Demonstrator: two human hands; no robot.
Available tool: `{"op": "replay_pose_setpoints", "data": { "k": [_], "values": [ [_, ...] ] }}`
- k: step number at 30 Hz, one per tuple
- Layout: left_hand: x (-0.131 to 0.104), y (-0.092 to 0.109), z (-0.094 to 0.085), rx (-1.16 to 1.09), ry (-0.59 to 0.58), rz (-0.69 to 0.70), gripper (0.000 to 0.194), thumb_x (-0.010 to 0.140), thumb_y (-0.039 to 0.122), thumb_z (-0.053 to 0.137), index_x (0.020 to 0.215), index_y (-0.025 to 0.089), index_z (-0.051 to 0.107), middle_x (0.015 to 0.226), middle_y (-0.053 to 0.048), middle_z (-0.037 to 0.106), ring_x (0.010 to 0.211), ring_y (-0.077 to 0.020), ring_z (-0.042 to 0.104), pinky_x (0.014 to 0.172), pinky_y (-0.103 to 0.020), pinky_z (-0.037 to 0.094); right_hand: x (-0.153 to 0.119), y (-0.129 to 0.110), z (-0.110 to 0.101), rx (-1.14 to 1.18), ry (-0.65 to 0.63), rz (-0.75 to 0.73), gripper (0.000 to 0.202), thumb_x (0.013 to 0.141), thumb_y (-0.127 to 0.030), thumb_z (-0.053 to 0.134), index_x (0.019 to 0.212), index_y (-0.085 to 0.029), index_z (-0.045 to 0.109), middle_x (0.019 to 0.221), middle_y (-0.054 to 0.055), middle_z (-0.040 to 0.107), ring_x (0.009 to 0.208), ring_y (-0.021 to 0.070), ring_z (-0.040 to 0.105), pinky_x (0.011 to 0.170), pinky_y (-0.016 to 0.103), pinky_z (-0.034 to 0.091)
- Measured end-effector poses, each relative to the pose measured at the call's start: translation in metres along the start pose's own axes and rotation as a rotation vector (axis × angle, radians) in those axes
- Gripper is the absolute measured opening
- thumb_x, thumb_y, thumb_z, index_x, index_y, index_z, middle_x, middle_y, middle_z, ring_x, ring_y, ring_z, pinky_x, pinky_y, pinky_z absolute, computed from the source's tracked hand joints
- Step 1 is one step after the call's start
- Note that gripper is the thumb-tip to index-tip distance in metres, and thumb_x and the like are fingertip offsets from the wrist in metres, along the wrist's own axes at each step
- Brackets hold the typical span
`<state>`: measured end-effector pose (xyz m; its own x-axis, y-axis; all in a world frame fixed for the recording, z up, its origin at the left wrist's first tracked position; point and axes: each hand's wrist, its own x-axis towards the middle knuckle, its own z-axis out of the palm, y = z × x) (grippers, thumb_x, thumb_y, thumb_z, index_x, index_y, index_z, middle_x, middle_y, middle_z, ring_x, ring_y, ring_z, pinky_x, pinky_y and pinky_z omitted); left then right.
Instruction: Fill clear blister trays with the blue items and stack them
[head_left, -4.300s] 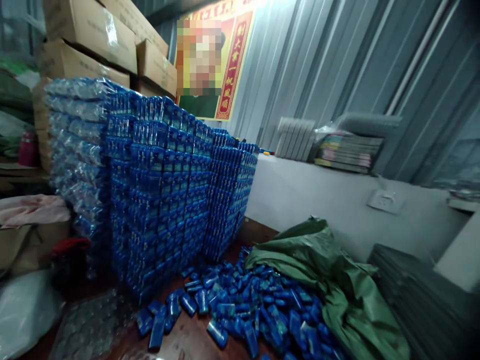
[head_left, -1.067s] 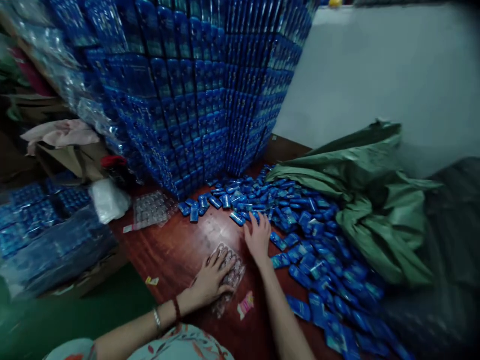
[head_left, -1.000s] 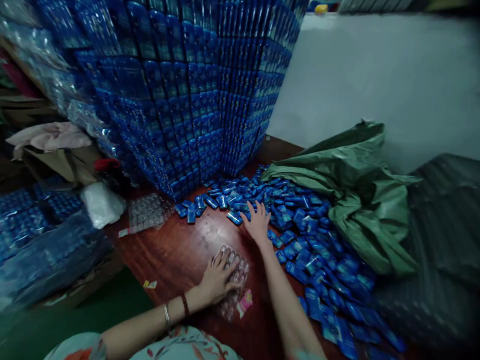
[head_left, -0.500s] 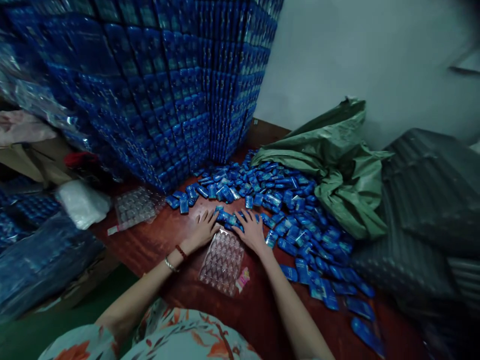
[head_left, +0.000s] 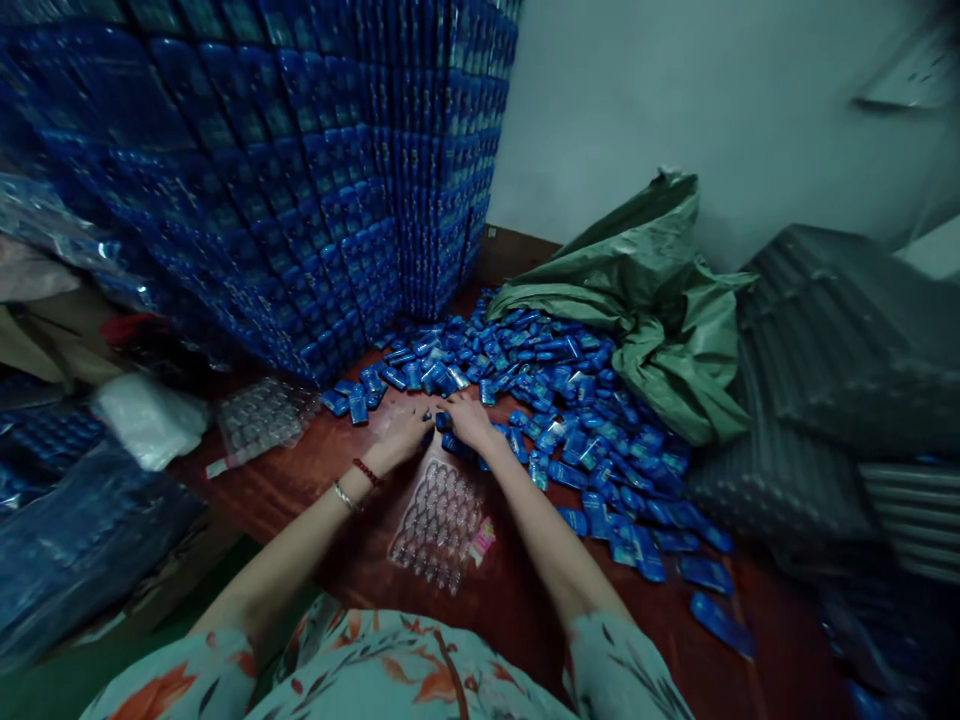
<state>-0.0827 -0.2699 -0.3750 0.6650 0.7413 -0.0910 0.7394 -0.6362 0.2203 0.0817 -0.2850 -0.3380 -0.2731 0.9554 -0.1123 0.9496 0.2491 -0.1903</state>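
A tall stack of blue packets (head_left: 225, 190) in tight rows fills the upper left, beside a pale wall (head_left: 637, 110). Below it spreads a glossy reddish-brown bench (head_left: 281, 500). At right is a dark grey ribbed stack (head_left: 825, 350), and at lower left a film-wrapped blue bundle (head_left: 82, 550). A crumpled green sheet (head_left: 660, 280) lies against the far side of a wide heap of loose blue packets (head_left: 559, 375), which runs from the foot of the tall stack toward the lower right.

Two bare forearms reach in from below, from floral sleeves. The left hand (head_left: 409, 430) and right hand (head_left: 466, 418) are close together at the near edge of the heap, fingers bent around a few dark blue packets (head_left: 444, 421) between them; whether either hand grips one cannot be told. A clear bubbled plastic sheet (head_left: 439, 520) lies flat on the bench, just nearer the body than the hands. A similar clear sheet (head_left: 262, 420) lies well to the left, next to a white plastic bag (head_left: 150, 420). Smallest is a pink-and-yellow wrapper (head_left: 482, 540), at the nearer sheet's right edge.
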Motion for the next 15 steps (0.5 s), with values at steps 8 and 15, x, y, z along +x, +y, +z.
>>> {"op": "replay_pose_setpoints", "data": {
  "k": [8, 15],
  "values": [
    [0.000, -0.029, -0.014, 0.001, -0.087, 0.133, 0.027, 0.083, 0.022, 0.048, 0.107, 0.013, 0.060, 0.108, -0.013, 0.053, 0.087, -0.0197, 0.056, 0.079, -0.032, 0.047, 0.015, 0.017, 0.002, 0.089, -0.035, -0.015, 0.040, 0.075, -0.021, 0.064, 0.114, -0.019, 0.055, 0.111, 0.010, 0.060, 0.095, 0.0224, 0.060, 0.077, 0.029, 0.044],
    [-0.033, -0.057, -0.008, 0.019, 0.061, 0.199, 0.040, 0.084, 0.021, 0.049, 0.123, 0.023, 0.055, 0.128, -0.015, 0.041, 0.105, -0.0275, 0.047, 0.089, -0.044, 0.042, -0.079, 0.035, 0.017, 0.512, 0.375, 0.234, 0.036, 0.089, -0.035, 0.039, 0.116, -0.016, 0.052, 0.105, 0.008, 0.063, 0.094, 0.0195, 0.060, 0.082, 0.031, 0.045]
  ]
}}
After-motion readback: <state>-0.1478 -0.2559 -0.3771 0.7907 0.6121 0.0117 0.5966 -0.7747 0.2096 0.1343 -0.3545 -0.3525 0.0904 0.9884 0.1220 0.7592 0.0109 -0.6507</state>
